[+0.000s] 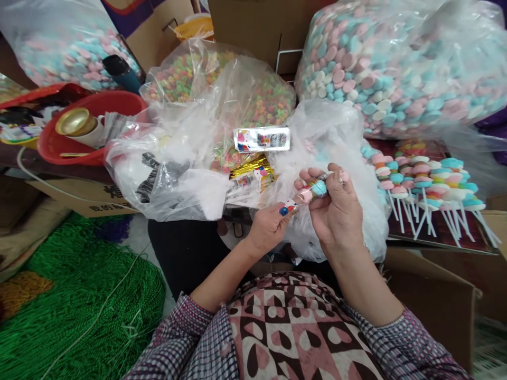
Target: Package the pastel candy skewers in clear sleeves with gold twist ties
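Head view: your right hand (pixel 336 211) has its grip clamped on a short stack of pink and blue round candies (pixel 315 190), and your left hand (pixel 269 224) pinches the printed sticker label (pixel 288 207) at the stack's near end. So that piece looks mid-assembly, label not yet settled. At 3 o'clock, a row of finished pastel candy skewers on white sticks (pixel 428 184) lies done. At 1 o'clock, the big clear bag of loose pastel candies (pixel 396 63) is still full, plenty left.
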A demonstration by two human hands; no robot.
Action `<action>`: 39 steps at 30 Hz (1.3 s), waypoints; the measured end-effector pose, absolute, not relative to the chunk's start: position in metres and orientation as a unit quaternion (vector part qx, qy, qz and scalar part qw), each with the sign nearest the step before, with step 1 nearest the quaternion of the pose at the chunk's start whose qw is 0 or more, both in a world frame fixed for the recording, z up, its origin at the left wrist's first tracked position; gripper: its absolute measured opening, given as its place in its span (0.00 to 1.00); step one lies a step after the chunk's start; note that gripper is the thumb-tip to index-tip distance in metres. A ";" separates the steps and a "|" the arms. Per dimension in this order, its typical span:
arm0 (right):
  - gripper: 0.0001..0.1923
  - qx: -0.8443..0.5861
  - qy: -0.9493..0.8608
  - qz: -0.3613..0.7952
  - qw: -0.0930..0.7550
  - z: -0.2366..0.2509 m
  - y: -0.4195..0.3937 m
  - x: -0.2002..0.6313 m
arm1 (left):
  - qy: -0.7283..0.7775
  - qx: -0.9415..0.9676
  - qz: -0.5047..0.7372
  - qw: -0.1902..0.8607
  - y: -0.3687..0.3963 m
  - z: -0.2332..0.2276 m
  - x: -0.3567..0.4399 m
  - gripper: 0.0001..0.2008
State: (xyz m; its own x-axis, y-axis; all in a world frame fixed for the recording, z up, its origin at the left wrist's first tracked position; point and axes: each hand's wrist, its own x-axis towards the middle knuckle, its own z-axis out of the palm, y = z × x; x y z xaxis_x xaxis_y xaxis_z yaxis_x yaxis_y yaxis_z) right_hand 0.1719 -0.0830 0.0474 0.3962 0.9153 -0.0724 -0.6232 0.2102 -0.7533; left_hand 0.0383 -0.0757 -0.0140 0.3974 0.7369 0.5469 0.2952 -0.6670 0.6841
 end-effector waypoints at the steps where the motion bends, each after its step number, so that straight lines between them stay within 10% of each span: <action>1: 0.12 -0.364 -0.198 0.513 0.752 0.047 -0.083 0.171 | 0.327 0.793 0.439 0.268 -0.076 -0.016 0.039 0.19; 22: 0.13 -0.391 -0.236 0.478 0.750 0.055 -0.077 0.187 | 0.363 0.513 0.437 0.643 -0.079 0.001 0.039 0.20; 39: 0.15 -0.426 -0.330 0.496 0.681 0.059 -0.083 0.173 | 0.346 0.658 0.236 0.625 -0.072 0.043 0.033 0.17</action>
